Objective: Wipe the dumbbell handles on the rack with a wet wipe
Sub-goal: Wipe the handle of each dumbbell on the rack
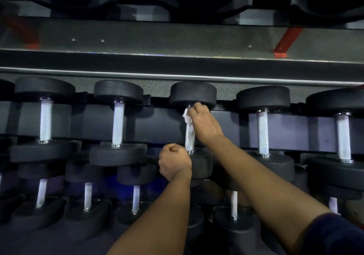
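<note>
Head view. The wet wipe is being pressed against the far end of the centre dumbbell handle, just below the far head, on the middle tier of the rack. It is being gripped by the right hand, fingers curled round wipe and bar together. The left hand is being held in a closed fist by the near end of the same handle; nothing is seen in it. Neighbouring dumbbells are lying left and right.
</note>
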The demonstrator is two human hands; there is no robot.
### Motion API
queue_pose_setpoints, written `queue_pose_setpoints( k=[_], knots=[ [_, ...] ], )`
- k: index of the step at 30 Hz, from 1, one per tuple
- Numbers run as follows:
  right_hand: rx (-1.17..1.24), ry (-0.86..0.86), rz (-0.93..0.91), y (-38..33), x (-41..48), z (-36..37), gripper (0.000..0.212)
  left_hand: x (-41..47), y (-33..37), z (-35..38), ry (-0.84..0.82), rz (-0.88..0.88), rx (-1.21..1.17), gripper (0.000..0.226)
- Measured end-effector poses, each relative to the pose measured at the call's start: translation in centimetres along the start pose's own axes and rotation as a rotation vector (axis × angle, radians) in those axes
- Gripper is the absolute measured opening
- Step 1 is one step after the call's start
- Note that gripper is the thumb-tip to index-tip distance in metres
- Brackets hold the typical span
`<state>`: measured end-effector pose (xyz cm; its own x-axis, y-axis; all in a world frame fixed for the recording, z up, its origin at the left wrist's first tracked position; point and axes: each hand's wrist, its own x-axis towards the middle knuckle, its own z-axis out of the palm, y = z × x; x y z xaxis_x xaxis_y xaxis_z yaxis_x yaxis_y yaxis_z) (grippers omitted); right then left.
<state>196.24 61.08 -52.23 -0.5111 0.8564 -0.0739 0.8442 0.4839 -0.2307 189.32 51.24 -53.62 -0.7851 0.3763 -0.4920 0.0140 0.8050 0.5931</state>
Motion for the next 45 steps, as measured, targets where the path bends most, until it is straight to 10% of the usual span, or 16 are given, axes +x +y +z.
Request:
queue_pose_setpoints(
  k=[11,17,25,34,45],
  knots=[
    [-0.286,-0.25,-0.799,1.0,-1.6,2.5,0.017,0.0,-0.3,0.0,-0.001,0.03,0.009,0.028],
    [-0.586,-0.189,-0.539,0.3,2.2,1.1,0.02,0.0,-0.3,0.2,0.014,0.053,-0.023,0.031],
    [-0.621,-0.69,-0.485,-4.4,2.0,1.2,0.025,-0.1,-0.7,0.1,0.026,0.064,-0.07,0.033],
    [-0.068,-0.576,-0.465,-0.7,-0.7,-0.1,0.024,0.0,-0.8,0.3,0.056,0.091,-0.065,0.035],
    [-0.134,-0.531,-0.408,-2.7,-0.5,1.7,0.029,0.2,-0.7,0.2,0.038,0.081,-0.046,0.035]
  ],
)
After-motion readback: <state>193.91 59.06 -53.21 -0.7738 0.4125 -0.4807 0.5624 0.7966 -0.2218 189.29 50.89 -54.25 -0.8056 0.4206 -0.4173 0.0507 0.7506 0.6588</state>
